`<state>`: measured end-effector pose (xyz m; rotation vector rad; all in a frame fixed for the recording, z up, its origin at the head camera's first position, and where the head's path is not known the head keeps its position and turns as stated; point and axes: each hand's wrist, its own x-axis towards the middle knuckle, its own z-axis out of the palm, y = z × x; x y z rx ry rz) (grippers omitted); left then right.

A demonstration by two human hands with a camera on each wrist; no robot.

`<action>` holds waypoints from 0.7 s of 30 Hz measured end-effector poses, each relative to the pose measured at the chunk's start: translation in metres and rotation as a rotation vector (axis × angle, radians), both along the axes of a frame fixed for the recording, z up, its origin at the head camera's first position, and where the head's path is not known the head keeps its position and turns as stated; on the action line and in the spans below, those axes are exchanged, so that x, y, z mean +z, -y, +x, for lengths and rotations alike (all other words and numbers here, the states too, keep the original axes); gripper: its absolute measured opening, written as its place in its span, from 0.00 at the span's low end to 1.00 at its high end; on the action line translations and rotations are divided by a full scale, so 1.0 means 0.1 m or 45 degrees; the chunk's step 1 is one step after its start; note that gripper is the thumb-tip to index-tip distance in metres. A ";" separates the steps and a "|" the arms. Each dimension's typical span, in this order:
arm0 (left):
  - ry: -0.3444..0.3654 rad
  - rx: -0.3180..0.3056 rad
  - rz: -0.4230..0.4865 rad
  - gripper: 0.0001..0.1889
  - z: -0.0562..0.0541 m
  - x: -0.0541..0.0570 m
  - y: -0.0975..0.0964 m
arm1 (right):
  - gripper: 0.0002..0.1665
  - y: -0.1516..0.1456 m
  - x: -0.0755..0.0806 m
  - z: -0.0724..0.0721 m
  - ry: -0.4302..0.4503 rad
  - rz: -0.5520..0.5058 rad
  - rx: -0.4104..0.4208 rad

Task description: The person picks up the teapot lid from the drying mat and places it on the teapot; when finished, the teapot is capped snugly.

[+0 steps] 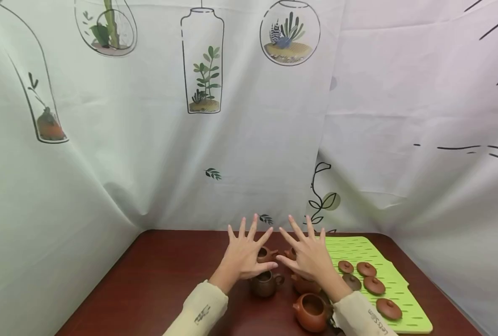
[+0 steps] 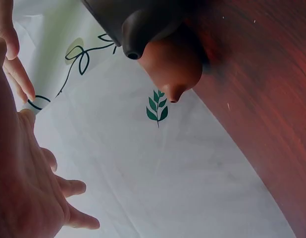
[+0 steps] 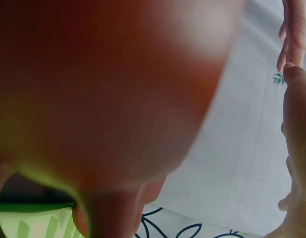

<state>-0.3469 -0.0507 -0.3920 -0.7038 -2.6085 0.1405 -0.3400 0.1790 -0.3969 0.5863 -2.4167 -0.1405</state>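
Observation:
My left hand [image 1: 243, 255] and right hand [image 1: 312, 257] are held up side by side with fingers spread, neither gripping anything. Below the left hand stands a dark brown teapot [image 1: 263, 286]; behind it a reddish-brown teapot [image 1: 263, 255] is partly covered by that hand. An orange-brown teapot [image 1: 310, 315] without its lid sits nearest me, below the right wrist. Two more reddish teapots are partly hidden by the right hand, one [image 1: 304, 284] under it and one [image 1: 290, 254] farther back. In the right wrist view, a blurred teapot [image 3: 118, 99] fills much of the picture.
On the right a light green slatted mat [image 1: 412, 308] carries several loose teapot lids, among them a dark one [image 1: 352, 281] and a large reddish one [image 1: 389, 309]. The dark red table [image 1: 148, 284] backs onto a white printed cloth [image 1: 249, 154].

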 end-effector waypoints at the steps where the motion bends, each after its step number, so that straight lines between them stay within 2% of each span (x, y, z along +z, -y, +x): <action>1: 0.004 0.002 0.001 0.49 0.01 -0.01 0.01 | 0.47 0.01 0.00 0.00 -0.003 0.007 -0.001; 14: -0.005 -0.010 -0.047 0.49 0.06 -0.06 0.05 | 0.47 -0.03 -0.02 0.03 0.014 -0.014 0.007; 18: 0.018 -0.031 0.011 0.47 0.08 -0.07 0.08 | 0.46 -0.05 0.00 0.05 0.015 0.002 0.032; 21: 0.077 -0.076 0.106 0.46 0.11 -0.07 0.11 | 0.44 -0.07 0.02 0.07 0.038 -0.018 0.054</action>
